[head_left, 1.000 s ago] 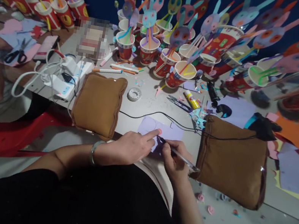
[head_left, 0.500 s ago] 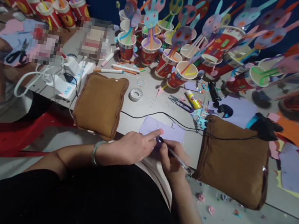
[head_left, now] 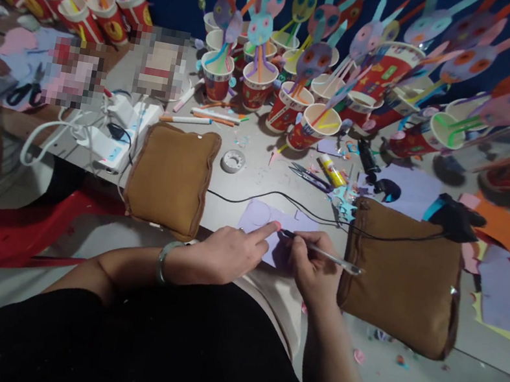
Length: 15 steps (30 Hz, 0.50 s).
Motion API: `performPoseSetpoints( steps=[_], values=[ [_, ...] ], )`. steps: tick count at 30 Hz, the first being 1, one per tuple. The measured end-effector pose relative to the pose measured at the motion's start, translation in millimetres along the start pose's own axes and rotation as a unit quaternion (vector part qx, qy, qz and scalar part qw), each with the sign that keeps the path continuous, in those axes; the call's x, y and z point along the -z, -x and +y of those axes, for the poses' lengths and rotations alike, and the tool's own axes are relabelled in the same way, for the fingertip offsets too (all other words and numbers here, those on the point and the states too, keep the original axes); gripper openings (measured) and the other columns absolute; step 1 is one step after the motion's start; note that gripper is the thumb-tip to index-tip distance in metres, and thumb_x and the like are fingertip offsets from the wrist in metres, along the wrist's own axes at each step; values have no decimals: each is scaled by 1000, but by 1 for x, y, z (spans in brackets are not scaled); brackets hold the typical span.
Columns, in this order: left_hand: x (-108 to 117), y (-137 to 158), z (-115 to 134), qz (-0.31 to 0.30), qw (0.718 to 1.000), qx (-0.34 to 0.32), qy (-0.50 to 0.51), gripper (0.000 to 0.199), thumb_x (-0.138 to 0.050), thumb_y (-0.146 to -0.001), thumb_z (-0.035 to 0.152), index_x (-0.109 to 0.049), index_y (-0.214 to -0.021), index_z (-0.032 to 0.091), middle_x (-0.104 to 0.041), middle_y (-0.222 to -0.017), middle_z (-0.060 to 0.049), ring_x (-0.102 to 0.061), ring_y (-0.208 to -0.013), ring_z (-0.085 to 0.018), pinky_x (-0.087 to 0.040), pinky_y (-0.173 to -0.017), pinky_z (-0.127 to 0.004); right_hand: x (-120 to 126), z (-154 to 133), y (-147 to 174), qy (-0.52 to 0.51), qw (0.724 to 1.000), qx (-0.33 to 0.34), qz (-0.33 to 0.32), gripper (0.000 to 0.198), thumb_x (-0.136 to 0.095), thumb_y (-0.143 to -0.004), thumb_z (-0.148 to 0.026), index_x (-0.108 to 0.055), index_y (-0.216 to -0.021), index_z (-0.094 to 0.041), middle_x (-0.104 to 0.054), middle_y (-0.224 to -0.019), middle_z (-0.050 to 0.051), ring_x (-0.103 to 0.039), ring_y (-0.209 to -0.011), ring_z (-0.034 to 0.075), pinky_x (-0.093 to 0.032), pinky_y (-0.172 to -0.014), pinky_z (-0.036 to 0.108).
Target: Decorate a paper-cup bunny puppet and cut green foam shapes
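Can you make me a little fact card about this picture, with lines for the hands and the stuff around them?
Left hand: index finger on the purple paper
Right hand: holding a pen, tip near the left index fingertip
Drawn on paper: a round outline, a small angled mark
Beyond paper: tape roll, glue stick
Back: red cups, long-eared paper faces
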<state>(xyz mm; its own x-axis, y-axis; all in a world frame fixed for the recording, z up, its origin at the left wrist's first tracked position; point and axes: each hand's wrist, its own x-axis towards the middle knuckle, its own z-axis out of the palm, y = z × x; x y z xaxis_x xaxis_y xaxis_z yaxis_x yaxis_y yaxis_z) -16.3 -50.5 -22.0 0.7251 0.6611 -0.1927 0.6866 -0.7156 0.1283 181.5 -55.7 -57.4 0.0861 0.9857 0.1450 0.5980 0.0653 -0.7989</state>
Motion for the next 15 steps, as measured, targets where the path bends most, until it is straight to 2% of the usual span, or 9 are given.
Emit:
performPoseSetpoints(
  steps=[6,12,15],
  values=[
    [-6,2,11,7,997,8,-70,31,-41,-97,18,-62,-120,14,-15,-165,-18,-68,-67,-14,-49,-52,-30,9,-14,-28,-18,996,-42,-81,13,-54,-88,-31,-55,-78,-23,-58,-53,-2,-53,-45,14,-42,-47,27],
    [8,-2,20,-14,997,-16,-70,39,-37,-96,11,-61,-126,7,-29,-156,-31,-71,-71,-17,-54,-54,-28,11,-18,-57,2,985,-37,-166,15,-51,-87,-28,-54,-73,-23,-59,-60,0,-54,-51,15,-42,-49,28],
    [12,-3,22,3,997,-25,-75,42,-34,-95,9,-59,-129,2,-35,-151,-35,-70,-66,-16,-53,-52,-27,11,-21,-71,30,979,-17,-202,15,-51,-84,-27,-53,-69,-22,-60,-63,2,-55,-54,15,-42,-52,27]
  ],
)
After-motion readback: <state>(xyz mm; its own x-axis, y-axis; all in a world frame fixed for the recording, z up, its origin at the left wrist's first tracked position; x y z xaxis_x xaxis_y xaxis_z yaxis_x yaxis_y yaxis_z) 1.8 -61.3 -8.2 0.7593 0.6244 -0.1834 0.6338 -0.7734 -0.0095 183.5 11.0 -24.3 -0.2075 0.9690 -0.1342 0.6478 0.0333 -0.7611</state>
